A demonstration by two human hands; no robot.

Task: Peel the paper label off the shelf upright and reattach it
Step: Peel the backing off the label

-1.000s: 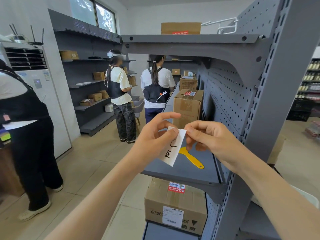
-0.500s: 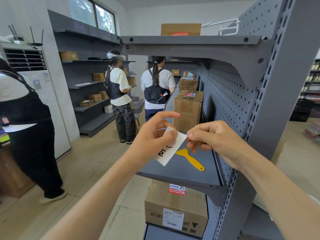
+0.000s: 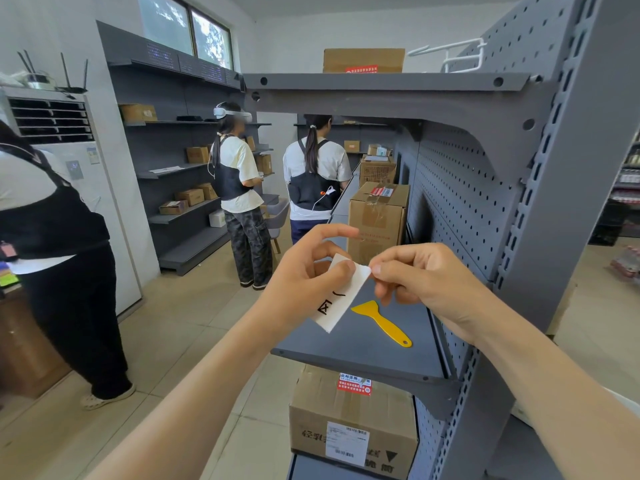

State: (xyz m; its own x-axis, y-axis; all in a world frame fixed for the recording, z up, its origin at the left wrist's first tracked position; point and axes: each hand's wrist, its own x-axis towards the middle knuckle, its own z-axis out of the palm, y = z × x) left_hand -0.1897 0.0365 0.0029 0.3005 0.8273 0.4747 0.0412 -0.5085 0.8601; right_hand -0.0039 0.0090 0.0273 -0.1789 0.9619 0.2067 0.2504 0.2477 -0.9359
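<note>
Currently, the paper label [image 3: 341, 295] is held in mid-air above the front edge of the grey shelf [image 3: 363, 344], clear of the shelf upright [image 3: 568, 216]. Its upper end is pinched by the closed fingers of the left hand [image 3: 304, 289], and its top right corner is gripped by the right hand [image 3: 426, 282]. A yellow scraper [image 3: 382, 322] is seen lying flat on the shelf, just behind the label.

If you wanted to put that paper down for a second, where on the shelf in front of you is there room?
The middle shelf is bare along its front edge, near the yellow scraper, and between the scraper and the pegboard back. Farther back a cardboard box fills it. Both the left hand and the right hand pinch the paper label.
</note>
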